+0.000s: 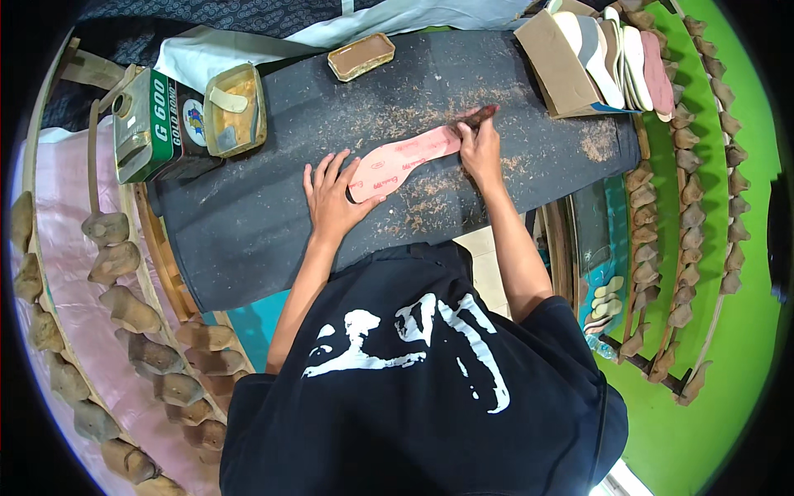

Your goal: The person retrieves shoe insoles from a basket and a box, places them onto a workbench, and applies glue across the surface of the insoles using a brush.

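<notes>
A pink insole with red print lies slantwise on the dark cloth-covered table. My left hand holds its broad toe end, the thumb pressing on the near edge and the other fingers spread toward the far left. At the narrow heel end, my right hand is closed around a slim dark brown tool with a reddish tip. The tool's lower end meets the insole; its exact kind cannot be made out. Brown shavings are scattered on the cloth about the insole.
A green and black metal can and a yellowish tub with scrapers stand at the left. A small brown-topped rectangular tray lies at the back. An open carton of insoles stands far right. Racks of shoe lasts flank both sides.
</notes>
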Demonstrator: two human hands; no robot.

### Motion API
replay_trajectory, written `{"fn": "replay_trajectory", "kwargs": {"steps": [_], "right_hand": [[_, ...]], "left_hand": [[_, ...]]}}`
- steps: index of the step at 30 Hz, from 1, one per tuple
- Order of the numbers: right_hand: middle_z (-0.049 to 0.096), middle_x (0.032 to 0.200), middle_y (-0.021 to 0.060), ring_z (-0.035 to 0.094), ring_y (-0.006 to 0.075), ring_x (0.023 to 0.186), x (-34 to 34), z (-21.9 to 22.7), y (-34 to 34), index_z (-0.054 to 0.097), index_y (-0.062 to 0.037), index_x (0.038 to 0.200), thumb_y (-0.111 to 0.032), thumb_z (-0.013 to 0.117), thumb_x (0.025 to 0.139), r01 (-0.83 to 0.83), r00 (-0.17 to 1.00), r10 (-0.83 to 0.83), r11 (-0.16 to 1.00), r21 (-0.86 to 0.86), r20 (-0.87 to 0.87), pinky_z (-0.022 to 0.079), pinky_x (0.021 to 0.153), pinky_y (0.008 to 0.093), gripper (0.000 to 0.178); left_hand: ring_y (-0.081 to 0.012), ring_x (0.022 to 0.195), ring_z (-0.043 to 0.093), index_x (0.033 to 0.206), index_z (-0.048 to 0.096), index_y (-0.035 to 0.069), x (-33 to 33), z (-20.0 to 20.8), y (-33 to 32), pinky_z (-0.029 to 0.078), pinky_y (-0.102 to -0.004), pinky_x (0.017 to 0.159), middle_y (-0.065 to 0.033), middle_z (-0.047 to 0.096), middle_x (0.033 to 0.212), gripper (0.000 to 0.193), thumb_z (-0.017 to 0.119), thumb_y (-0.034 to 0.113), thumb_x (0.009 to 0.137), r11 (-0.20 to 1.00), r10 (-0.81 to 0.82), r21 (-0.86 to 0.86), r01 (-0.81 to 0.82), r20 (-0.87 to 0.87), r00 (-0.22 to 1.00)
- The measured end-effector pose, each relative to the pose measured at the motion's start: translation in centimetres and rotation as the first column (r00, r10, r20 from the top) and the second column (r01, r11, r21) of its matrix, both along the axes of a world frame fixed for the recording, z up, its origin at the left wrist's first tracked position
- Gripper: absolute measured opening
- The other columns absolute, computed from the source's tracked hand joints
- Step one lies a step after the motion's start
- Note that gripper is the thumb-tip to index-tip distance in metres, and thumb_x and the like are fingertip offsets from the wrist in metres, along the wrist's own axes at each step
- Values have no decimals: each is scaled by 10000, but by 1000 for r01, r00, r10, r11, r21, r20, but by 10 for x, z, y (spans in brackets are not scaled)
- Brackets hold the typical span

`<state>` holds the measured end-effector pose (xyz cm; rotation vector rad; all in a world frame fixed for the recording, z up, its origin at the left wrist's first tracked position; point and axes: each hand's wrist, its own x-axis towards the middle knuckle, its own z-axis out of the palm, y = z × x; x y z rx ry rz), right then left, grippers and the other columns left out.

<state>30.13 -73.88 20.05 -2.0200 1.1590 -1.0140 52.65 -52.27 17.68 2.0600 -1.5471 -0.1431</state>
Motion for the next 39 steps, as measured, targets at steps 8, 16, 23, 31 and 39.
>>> {"fn": "replay_trajectory", "kwargs": {"steps": [8, 16, 23, 31, 39], "right_hand": [[738, 1065, 229, 726, 429, 1018, -1, 5, -2, 573, 12, 1196, -5, 622, 976, -38, 997, 38, 999, -9, -67, 562, 873, 464, 226], [736, 1039, 227, 746, 379, 985, 2, -3, -12, 560, 0, 1221, -54, 645, 985, 25, 1000, -24, 990, 136, -15, 559, 841, 445, 256], [741, 1025, 217, 753, 378, 972, -5, -13, -17, 552, 20, 1212, -21, 644, 968, 26, 972, -67, 984, 179, 225, 567, 855, 430, 264], [723, 1122, 249, 707, 450, 1045, 32, 4, 18, 595, 13, 1198, -29, 639, 954, -13, 988, 8, 999, -34, -153, 563, 897, 510, 252], [718, 1096, 260, 687, 487, 1039, 39, 5, 16, 585, 7, 1217, -61, 686, 925, -92, 973, 99, 995, 47, -209, 555, 889, 539, 316]], "left_hand": [[-298, 1460, 452, 1320, 724, 152, -1, -1, -2, 187, -594, 1264, -55, 581, 1506, 831, 917, 598, 646, 1000, 11, 3, -11, -3, 1000], [-291, 1470, 434, 1332, 727, 158, -1, -2, -1, 168, -588, 1271, -56, 577, 1518, 848, 891, 645, 658, 1000, 12, -2, -12, -19, 1000], [-290, 1467, 437, 1328, 730, 165, -1, -2, -1, 170, -588, 1270, -56, 576, 1519, 833, 894, 638, 663, 1000, 12, -2, -12, -14, 1000], [-297, 1457, 449, 1320, 733, 147, -2, -3, -2, 173, -589, 1267, -63, 588, 1500, 832, 890, 640, 668, 1000, -4, -12, 4, -3, 1000], [-300, 1443, 461, 1310, 733, 136, 1, -5, 0, 180, -596, 1257, -66, 593, 1483, 826, 891, 635, 671, 1000, 2, -24, -2, 28, 1000]]}}
